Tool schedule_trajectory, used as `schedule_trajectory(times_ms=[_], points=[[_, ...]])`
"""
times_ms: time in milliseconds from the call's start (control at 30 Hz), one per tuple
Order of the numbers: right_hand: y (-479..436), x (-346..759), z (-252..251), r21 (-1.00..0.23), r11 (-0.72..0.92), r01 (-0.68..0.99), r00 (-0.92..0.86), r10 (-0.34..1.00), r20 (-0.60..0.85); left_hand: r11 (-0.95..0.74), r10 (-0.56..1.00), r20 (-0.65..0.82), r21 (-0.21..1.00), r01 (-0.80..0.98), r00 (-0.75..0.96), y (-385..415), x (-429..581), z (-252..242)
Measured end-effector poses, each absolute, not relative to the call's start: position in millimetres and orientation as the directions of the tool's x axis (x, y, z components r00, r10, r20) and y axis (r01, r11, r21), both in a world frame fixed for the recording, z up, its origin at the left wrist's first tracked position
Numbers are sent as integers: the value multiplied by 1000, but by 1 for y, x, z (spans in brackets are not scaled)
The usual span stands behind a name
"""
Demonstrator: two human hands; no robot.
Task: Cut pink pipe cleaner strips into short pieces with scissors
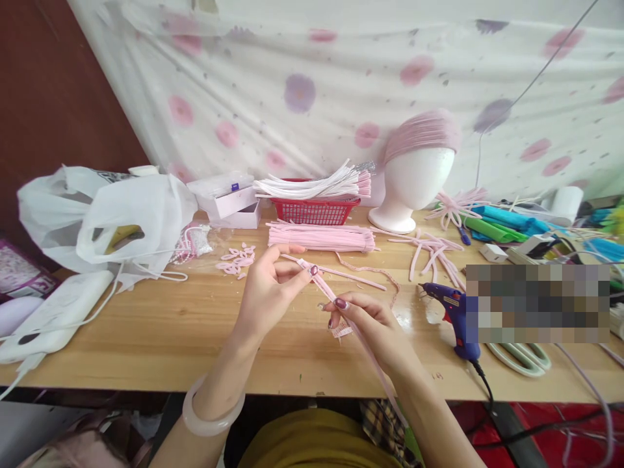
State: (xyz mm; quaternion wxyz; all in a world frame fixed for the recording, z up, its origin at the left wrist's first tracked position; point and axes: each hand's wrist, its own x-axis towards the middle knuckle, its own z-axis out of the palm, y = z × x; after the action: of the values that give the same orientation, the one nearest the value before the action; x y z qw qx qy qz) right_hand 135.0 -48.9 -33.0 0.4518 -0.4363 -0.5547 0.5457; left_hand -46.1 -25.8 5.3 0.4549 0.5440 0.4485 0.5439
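Observation:
My left hand (pixel 270 286) pinches the upper end of a pale pink fuzzy strip (pixel 322 283) between thumb and fingertips, above the wooden table (pixel 160 325). My right hand (pixel 373 325) is closed on the same strip lower down, and the strip's long tail runs on past my right wrist toward my lap. A small piece of pink lace trim hangs below my right fingers. A bundle of similar pink strips (pixel 322 237) lies on the table just beyond my hands.
A blue glue gun (pixel 455 318) stands right of my hands, with pale green scissors (pixel 521 357) beside it. At the back sit a red basket (pixel 314 209) of white strips, a foam head (pixel 414 188) with a pink band, white plastic bags (pixel 117 218) and small pink loops (pixel 236 259).

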Motion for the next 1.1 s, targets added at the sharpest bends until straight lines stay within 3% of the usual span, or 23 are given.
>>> schedule_trajectory(times_ms=[167,300,433,533,767,867,1000,1100], points=[[-48,134,-37,-990,105,89,-162,983,90,-210,977,210,978,8,35,-31,-44,12],[-48,133,-33,-946,227,230,-112,972,206,-272,962,274,950,156,5,-49,-35,15],[-54,130,-21,-881,350,319,-98,937,336,-412,874,480,817,403,-80,-77,-16,-1],[-56,128,-18,-828,404,389,-99,912,399,-537,744,660,684,493,-105,-88,-8,-22],[-49,132,-32,-671,448,591,-99,865,491,-703,646,733,462,541,214,-72,-31,-40],[-47,132,-34,-607,467,643,-101,838,536,-756,560,792,368,541,243,-67,-36,-37],[-43,134,-36,-588,480,651,-61,806,589,-818,438,887,324,476,149,-65,-32,-33],[-37,142,-40,-600,452,660,-26,812,583,-800,444,892,439,409,-87,-56,-38,-24]])
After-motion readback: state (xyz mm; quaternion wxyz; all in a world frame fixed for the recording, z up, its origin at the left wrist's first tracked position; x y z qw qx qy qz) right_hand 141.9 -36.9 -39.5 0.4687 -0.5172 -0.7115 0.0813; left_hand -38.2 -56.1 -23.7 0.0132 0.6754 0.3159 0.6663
